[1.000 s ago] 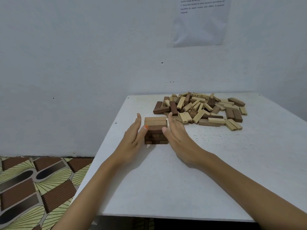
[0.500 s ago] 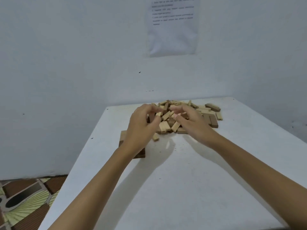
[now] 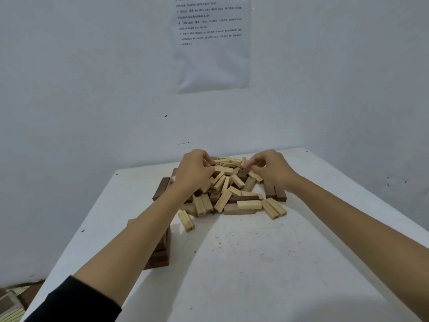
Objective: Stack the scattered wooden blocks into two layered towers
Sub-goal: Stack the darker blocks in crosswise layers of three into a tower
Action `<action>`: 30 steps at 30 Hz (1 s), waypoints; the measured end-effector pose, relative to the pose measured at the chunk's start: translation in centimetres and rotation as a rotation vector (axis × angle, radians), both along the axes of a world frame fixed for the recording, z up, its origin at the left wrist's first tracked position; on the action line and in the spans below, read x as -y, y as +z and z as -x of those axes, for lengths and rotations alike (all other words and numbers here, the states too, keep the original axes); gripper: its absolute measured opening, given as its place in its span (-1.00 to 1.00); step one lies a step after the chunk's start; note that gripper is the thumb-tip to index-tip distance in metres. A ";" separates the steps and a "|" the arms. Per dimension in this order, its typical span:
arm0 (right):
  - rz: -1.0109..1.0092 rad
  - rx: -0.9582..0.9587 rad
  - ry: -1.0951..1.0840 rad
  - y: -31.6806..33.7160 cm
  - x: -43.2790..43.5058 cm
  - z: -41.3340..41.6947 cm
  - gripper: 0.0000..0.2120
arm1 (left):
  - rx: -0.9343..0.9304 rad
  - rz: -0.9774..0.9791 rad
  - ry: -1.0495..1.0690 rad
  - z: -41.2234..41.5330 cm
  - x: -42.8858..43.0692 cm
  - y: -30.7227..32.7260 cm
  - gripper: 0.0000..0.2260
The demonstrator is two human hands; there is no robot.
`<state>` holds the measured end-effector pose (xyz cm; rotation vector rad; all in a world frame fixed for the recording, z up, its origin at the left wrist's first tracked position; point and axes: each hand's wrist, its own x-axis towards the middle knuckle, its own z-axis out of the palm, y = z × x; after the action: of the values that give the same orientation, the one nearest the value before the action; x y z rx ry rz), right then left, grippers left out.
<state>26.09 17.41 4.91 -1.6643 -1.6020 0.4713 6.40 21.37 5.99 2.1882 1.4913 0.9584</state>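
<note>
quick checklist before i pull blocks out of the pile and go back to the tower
1. Grip on a block: cannot tell. The left hand and right hand curl their fingers at pale blocks atop the pile of pale and dark brown wooden blocks; the holds are hidden.
2. Started tower of brown wooden blocks standing: cannot tell, mostly hidden by the left forearm.
3. Arm clear of the tower: not ok, the left forearm crosses it in this view, so lift before drawing back.
4. Blocks left to stack: ok, plenty.
5. Space for a second tower: ok, the white table is bare right of the first.
</note>
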 end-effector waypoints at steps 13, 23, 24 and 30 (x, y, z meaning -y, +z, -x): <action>0.099 0.773 0.172 -1.5 -4.7 -0.5 -0.59 | -0.190 0.102 0.042 -0.2 -3.7 -0.8 -0.93; -0.012 0.245 0.257 -0.5 -4.4 -1.8 -0.79 | 0.216 0.294 0.084 -0.1 -3.9 0.5 -0.71; -0.014 0.142 0.256 -0.5 -4.4 -1.7 -0.79 | 0.270 0.361 0.080 -0.1 -3.6 1.0 -0.76; 0.031 -0.198 0.255 0.2 -5.8 0.2 -0.77 | 0.606 0.568 0.152 -0.2 -4.2 2.2 -0.79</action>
<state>25.91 23.20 5.13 -1.3929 -1.6709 0.7694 6.56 25.57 8.15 1.2582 1.4054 0.9716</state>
